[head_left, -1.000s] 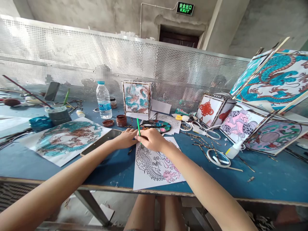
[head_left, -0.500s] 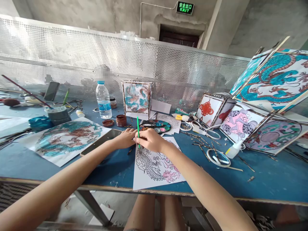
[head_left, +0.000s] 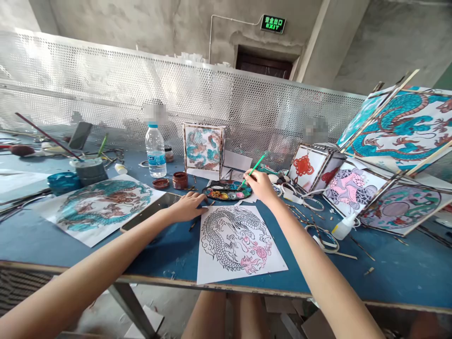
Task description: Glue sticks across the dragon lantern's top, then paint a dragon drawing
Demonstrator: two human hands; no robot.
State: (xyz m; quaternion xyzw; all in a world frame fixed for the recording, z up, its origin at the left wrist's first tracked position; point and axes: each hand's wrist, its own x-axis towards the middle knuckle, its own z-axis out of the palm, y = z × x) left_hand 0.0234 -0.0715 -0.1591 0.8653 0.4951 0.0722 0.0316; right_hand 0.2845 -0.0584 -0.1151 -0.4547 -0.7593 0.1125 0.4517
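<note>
My right hand [head_left: 260, 186] pinches a slim green paintbrush [head_left: 256, 165], its tip down at the right side of an oval paint palette [head_left: 226, 194] holding several colours. My left hand [head_left: 188, 206] lies palm down with fingers stretched, at the upper left corner of a paper sheet [head_left: 212, 269]. On that sheet is a black outline dragon drawing [head_left: 221, 242], with pink on its lower right part. A dark flat rectangular object [head_left: 150, 214] lies partly beneath my left forearm.
Left stand a painted dragon sheet [head_left: 83, 226], a blue paint jar [head_left: 63, 181] and a cloudy water cup [head_left: 90, 172]. Behind are a water bottle [head_left: 155, 153], a brown paint jar [head_left: 180, 180] and a small framed lantern [head_left: 204, 148]. Larger lanterns [head_left: 402, 122], tape and a glue bottle [head_left: 342, 228] sit right.
My right hand has moved up and right with the paintbrush, from the drawing to the palette. The dragon drawing is uncovered. My left hand stays near the sheet's upper left corner.
</note>
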